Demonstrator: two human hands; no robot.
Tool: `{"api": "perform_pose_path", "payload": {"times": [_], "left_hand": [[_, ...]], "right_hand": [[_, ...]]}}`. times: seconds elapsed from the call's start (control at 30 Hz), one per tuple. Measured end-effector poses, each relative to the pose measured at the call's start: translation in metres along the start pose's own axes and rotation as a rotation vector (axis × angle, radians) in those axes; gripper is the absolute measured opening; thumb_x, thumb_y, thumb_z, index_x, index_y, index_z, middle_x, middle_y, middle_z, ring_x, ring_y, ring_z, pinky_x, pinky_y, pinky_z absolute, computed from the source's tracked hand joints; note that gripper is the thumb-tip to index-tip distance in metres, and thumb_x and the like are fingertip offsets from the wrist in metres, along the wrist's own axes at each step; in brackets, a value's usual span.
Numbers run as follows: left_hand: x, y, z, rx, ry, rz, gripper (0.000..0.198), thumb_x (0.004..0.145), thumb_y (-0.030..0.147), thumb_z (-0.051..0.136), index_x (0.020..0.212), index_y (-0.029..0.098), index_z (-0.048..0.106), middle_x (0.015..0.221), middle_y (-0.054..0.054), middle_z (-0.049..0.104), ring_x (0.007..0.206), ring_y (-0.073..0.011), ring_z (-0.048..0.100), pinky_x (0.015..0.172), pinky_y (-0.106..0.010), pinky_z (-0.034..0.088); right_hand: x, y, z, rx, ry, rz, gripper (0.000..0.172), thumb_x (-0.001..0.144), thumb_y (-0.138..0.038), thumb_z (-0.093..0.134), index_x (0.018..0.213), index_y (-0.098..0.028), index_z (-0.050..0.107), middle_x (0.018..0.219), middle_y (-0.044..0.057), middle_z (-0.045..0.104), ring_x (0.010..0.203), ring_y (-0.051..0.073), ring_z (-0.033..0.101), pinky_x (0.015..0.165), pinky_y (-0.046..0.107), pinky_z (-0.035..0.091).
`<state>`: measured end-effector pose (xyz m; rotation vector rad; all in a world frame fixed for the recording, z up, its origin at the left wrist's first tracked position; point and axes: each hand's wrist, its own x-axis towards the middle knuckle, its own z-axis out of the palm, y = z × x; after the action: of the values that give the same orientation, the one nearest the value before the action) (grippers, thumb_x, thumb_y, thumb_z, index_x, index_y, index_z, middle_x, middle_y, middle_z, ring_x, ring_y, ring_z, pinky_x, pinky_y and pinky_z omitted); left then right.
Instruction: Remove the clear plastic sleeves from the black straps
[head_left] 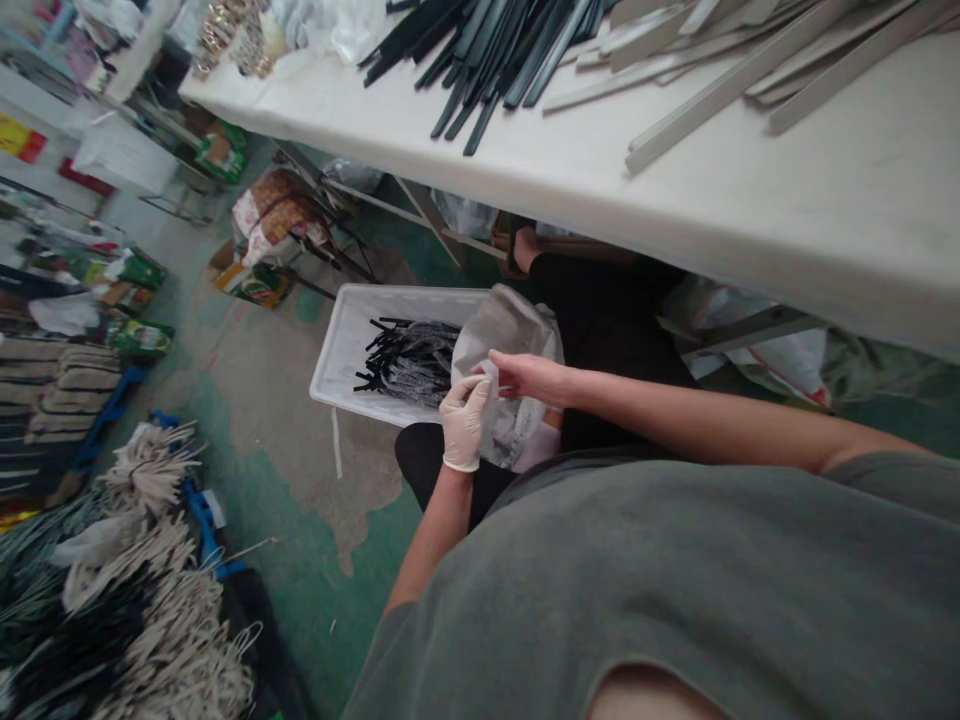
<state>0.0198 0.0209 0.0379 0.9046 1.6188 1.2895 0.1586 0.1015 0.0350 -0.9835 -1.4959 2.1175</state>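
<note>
My left hand (463,420), in a thin white glove, is closed in a pinch above a plastic bag. My right hand (529,377) is bare and meets it fingertip to fingertip, fingers bent. Between them shows a small whitish, translucent piece (490,378); I cannot make out what it is. The pale plastic bag (510,325) stands open beneath and behind my hands, over my lap. Against it is a white plastic crate (330,345) that holds a bundle of black strips (412,360).
Above my knees runs a white-covered table (525,185) with dark strips (495,50) and beige strips (720,80) on it. Cord bundles (165,560) lie on the floor at lower left. A cushioned stool (281,210) stands beyond the crate.
</note>
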Motion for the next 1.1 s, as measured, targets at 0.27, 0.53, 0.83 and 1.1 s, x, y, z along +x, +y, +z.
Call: {"api": "perform_pose_path", "payload": {"times": [0.27,0.53,0.83,1.1], "left_hand": [[-0.003,0.002,-0.015,-0.207,-0.136,-0.050,0.046,0.068,0.038,0.080,0.109,0.023,0.066,0.116,-0.004,0.067,0.113,-0.0192,0.060,0.098,-0.030,0.045],[0.010,0.007,0.004,-0.281,-0.100,-0.135,0.039,0.066,0.049,0.078,0.087,0.019,0.066,0.072,0.002,0.065,0.067,-0.0121,0.061,0.073,-0.028,0.051],[-0.037,-0.016,0.004,-0.362,-0.345,-0.416,0.036,0.055,0.037,0.085,0.079,0.017,0.067,0.074,0.001,0.067,0.066,-0.0112,0.059,0.068,-0.026,0.047],[-0.038,-0.024,-0.005,-0.337,-0.401,-0.447,0.039,0.057,0.035,0.084,0.087,0.016,0.067,0.078,-0.001,0.069,0.066,-0.0113,0.059,0.064,-0.024,0.044]], "right_hand": [[0.015,-0.053,-0.004,-0.349,0.105,-0.282,0.029,0.080,-0.042,0.061,0.078,-0.016,0.074,0.067,0.000,0.064,0.062,0.012,0.053,0.056,0.023,0.036],[0.026,-0.080,0.002,-0.497,0.148,-0.346,0.024,0.082,-0.034,0.060,0.072,-0.015,0.073,0.057,-0.002,0.058,0.053,0.009,0.047,0.051,0.023,0.034],[0.066,-0.085,-0.016,-0.224,0.322,-0.237,0.018,0.084,-0.027,0.065,0.070,-0.016,0.067,0.060,0.000,0.060,0.050,0.010,0.048,0.046,0.023,0.038],[0.105,-0.095,-0.031,-0.250,0.436,-0.232,0.028,0.086,-0.042,0.063,0.070,-0.019,0.062,0.058,0.000,0.061,0.056,0.012,0.050,0.053,0.028,0.046]]}}
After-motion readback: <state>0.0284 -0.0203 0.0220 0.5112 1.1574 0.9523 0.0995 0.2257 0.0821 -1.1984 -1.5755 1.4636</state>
